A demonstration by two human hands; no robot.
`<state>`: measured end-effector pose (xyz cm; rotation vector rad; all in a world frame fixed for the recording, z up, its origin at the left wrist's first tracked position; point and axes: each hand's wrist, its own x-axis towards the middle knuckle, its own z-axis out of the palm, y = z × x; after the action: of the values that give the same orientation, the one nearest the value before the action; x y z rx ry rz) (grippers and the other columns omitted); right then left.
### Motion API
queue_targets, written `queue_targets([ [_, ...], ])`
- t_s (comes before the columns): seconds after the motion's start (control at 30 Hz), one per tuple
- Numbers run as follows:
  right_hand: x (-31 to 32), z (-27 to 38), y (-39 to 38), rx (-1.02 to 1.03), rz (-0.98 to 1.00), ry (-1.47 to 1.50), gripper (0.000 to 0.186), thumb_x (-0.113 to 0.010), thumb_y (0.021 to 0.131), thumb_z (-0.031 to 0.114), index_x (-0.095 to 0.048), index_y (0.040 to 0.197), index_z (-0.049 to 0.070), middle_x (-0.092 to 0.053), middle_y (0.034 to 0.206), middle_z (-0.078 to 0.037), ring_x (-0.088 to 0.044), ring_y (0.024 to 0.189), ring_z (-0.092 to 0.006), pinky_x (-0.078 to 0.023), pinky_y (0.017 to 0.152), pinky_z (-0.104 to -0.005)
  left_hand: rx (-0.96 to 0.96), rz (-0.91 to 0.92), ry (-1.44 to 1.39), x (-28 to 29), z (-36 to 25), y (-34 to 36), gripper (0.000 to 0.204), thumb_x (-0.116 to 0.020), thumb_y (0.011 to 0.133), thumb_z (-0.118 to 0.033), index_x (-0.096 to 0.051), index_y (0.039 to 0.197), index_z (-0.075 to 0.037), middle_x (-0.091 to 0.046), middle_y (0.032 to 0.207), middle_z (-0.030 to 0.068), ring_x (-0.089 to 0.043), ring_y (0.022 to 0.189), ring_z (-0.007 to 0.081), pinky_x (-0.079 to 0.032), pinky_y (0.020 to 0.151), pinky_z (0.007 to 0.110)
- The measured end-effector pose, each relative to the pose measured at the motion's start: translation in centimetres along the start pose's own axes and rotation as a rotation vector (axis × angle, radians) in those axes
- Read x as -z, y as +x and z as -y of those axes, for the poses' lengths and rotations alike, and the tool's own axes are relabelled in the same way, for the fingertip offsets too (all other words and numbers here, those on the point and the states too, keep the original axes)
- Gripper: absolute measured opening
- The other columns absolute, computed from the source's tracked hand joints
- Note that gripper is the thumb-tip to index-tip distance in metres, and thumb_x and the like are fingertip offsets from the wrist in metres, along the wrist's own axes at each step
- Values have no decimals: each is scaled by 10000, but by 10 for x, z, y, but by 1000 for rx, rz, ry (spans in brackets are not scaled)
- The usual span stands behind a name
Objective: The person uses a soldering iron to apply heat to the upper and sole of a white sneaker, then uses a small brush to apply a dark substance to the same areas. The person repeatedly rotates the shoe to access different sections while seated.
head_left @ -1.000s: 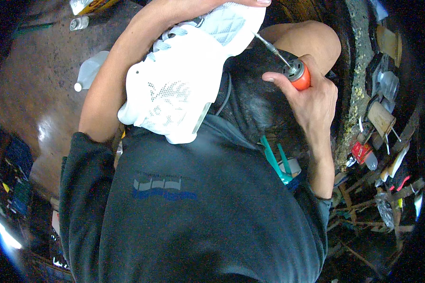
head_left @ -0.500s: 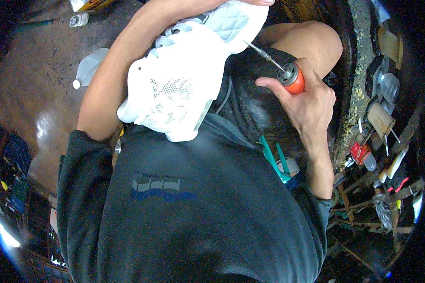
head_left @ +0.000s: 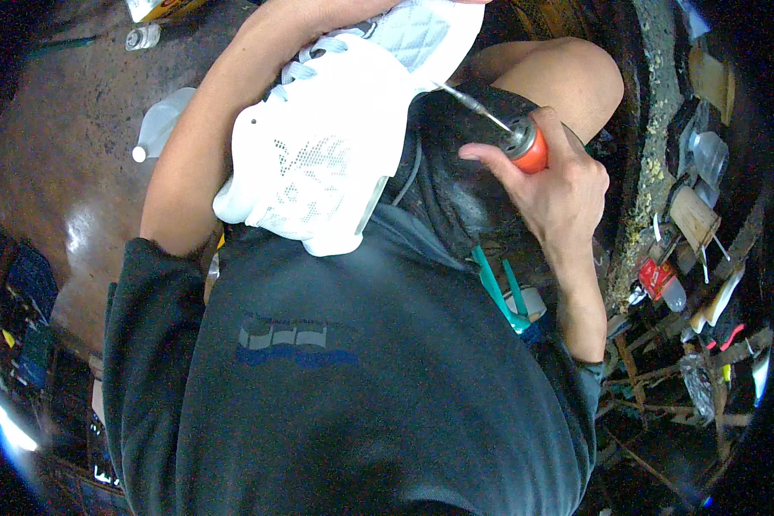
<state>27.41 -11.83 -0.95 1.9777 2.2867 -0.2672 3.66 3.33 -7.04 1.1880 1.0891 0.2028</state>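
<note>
A white lace-up sneaker (head_left: pixel 335 129) with mesh panels lies across my lap. Over its far end reaches my left arm, and my left hand (head_left: pixel 371 7) grips the shoe at the top edge of the picture, where most of its fingers are cut off. My right hand (head_left: pixel 568 185) is wrapped round the orange handle of an awl (head_left: pixel 529 150), thumb held out to the side. The awl's thin metal shaft points up and left, and its tip meets the shoe's edge, where the very end cannot be made out.
On the brown floor (head_left: pixel 77 163) to the left stand a translucent bottle (head_left: pixel 163 125) with a white cap and a small clear jar (head_left: pixel 144 37). Green-handled tool parts (head_left: pixel 497 288) lie beside my right forearm. Scraps, plastic and a red packet (head_left: pixel 656 278) clutter the right side.
The awl has shifted slightly left and down along the shoe's edge, and its handle has turned a little. The shoe has barely moved.
</note>
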Motion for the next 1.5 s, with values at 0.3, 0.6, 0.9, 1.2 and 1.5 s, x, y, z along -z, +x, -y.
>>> queue_targets([
  [0.3, -1, 1, -2, -17, -4, 6, 690, -884, 744, 726, -718, 994, 104, -759, 760, -116, -771, 679, -375, -622, 605, -471, -30, 35, -108, 1, 2, -4, 720, -784, 954, -577, -640, 1337, 15, -786, 1088, 138, -767, 916, 210, -588, 810, 308],
  [0.6, -1, 4, -2, -7, 2, -21, 702, -889, 732, 726, -723, 1004, 100, -770, 806, -110, -781, 700, -352, -626, 610, -447, 42, 29, -90, -3, 7, 13, 637, -782, 979, -530, -658, 1298, 7, -786, 1050, 114, -760, 889, 192, -582, 786, 295],
  [0.9, -1, 5, 0, 0, -5, -24, 717, -881, 733, 742, -719, 1004, 99, -762, 757, -98, -776, 664, -354, -617, 581, -447, -73, 93, -130, 0, 4, 5, 642, -773, 988, -527, -642, 1311, 13, -785, 1050, 117, -760, 895, 196, -593, 797, 312],
  [1.2, -3, 5, 0, -7, -23, 12, 704, -860, 737, 762, -700, 954, 111, -735, 725, -108, -760, 644, -360, -602, 563, -464, -57, 83, -109, -4, 1, 5, 683, -755, 989, -545, -608, 1374, -1, -782, 1109, 135, -769, 955, 215, -596, 828, 319],
  [1.5, 23, 15, -11, -409, -108, 558, 602, -949, 780, 592, -746, 1047, 93, -691, 696, -108, -728, 668, -211, -593, 658, -396, -284, -254, -166, 19, -9, -9, 636, -739, 1019, -475, -561, 1414, -10, -706, 1127, 93, -728, 938, 192, -593, 826, 327],
])
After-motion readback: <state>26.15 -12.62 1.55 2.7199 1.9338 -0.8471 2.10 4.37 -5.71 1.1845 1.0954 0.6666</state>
